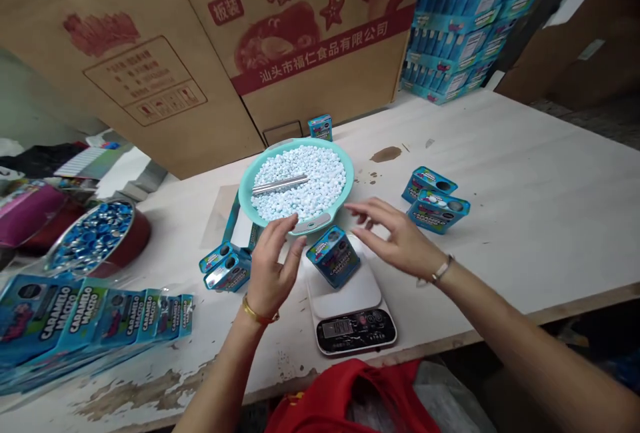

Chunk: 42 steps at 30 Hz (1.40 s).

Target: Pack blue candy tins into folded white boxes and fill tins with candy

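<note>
A blue candy tin stands on the white kitchen scale, whose display is lit. My left hand hovers just left of the tin, fingers apart and holding nothing. To the tin's right, my right hand is also empty, thumb and fingers spread. Behind them sits a turquoise bowl full of small pale-blue candies, with a metal tube-like scoop lying on top. Two more tins stand at the right, the nearer one showing white candies through its opening. Another pair of tins is beside my left hand.
Flat printed blue packaging sheets lie at the left front. Near them is a dark red basin of blue and silver pieces. Large cardboard boxes line the back, with stacked blue packs at right. One tin stands behind the bowl.
</note>
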Tool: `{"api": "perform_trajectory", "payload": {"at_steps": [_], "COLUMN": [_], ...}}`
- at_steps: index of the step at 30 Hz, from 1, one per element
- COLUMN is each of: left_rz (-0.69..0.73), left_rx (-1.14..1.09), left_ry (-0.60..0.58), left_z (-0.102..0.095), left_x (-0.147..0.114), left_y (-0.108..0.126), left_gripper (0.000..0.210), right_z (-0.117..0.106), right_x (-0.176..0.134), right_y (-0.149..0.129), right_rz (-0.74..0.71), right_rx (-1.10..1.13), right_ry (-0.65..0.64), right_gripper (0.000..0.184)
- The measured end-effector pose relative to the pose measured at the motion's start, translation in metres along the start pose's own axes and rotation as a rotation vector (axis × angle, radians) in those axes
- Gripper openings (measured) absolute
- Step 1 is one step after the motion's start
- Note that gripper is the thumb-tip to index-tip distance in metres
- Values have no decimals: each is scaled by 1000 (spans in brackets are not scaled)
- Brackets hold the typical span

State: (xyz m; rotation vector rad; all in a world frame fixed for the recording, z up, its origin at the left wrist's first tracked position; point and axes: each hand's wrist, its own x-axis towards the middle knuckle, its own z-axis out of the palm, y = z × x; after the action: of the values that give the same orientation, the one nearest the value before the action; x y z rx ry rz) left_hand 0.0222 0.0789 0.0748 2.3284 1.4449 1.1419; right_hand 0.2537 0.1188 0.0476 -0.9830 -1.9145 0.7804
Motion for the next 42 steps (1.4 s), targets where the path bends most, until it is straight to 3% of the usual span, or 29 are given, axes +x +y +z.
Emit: {"api": "perform_trajectory", "payload": {"at_steps": [3, 5, 7, 9, 12, 15, 19, 22, 25, 30, 33, 35, 39, 42], "left_rz": [-69, -120, -201, -284, -371, -295, -64, -27, -55, -158, -181, -198, -252, -279], "left_rx": [10, 99, 196, 209, 38, -80, 8, -27, -73, -51, -60, -77, -89, -81], "left_ry": [-55, -75, -55, -52, -126, -202, -280, -277, -236, -169, -149, -143, -145, -154], "left_z": [-2, 5, 17, 29, 40, 40, 30, 23, 14, -1, -5, -6, -8, -8], "left_x": [-10, -22, -32, -39, -42, -44, -51, -58, -62, -70, -78, -84, -96, -104], "left_y": [-6, -8, -9, -9, -9, -7, -7, -8, -8, -14, -19, -22, -24, -23], "left_gripper": [32, 40, 50, 52, 42, 33, 24, 40, 58, 38, 27, 22, 20, 18], "right_z": [6, 16, 25, 30, 28, 25, 35, 49, 59, 60, 51, 41, 12, -9], "right_x": [53, 73, 77, 70, 60, 68, 96, 112, 119, 127, 129, 123, 90, 54], "right_y": [8, 10, 8, 7, 11, 20, 22, 20, 23, 27, 25, 20, 0, -20], "right_rz": [-56, -64, -62, -44, -35, -14, 92, 110, 116, 121, 238, 383, 570, 508], "right_rx": [-104, -213, -279, -285, -290, -388, -607, -661, -617, -525, -336, -91, 370, 288], "right_ry": [-111, -201, -246, -211, -98, -121, -398, -489, -484, -400, -308, -288, -375, -498], "right_gripper": [31, 26, 21, 16, 12, 18, 41, 38, 21, 21, 14, 11, 10, 14]}}
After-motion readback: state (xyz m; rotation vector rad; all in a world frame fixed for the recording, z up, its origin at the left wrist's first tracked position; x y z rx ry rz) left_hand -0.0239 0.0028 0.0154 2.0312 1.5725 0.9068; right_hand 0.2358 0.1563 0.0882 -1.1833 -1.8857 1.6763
